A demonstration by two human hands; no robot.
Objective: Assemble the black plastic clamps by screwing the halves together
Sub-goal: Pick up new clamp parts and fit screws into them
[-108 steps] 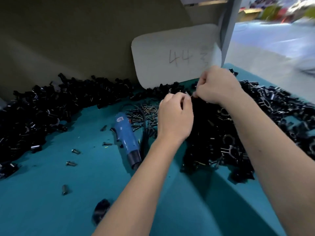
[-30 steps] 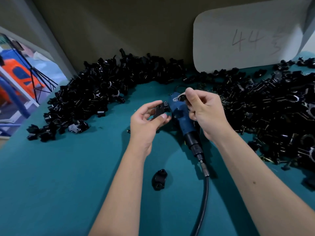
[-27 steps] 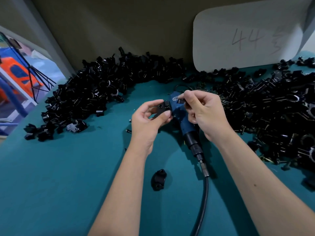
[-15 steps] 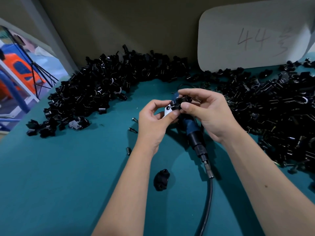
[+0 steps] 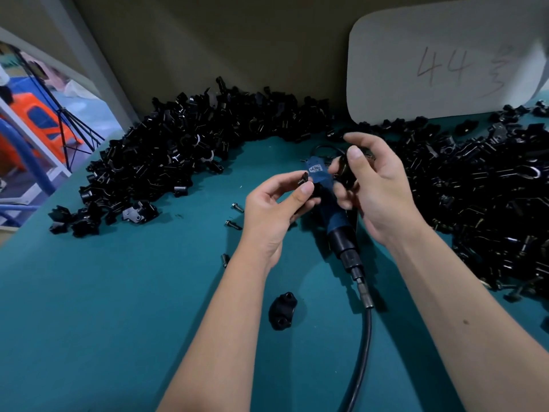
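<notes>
Holding clamp halves [image 5: 346, 173] apart

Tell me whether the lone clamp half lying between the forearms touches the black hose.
Apart. The head view shows the clamp half lying alone, with a strip of bare teal table between it and the black hose.

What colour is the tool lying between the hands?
Blue, with a black end, seen in the head view: screwdriver.

the left hand [image 5: 277, 203] covers most of the small black clamp part [image 5: 303, 177] it pinches, and the right hand [image 5: 375, 188] hides much of the clamp half [image 5: 346, 173] in its fingers, which are motion-blurred. both hands cover the middle of the blue electric screwdriver [image 5: 329, 203]; its black cable [image 5: 361, 361] runs off the bottom edge. the white card [image 5: 439, 60] at upper right and the pile of black clamp parts [image 5: 481, 197] are cut by the right edge, and the scrawl after "44" is unreadable.
</notes>
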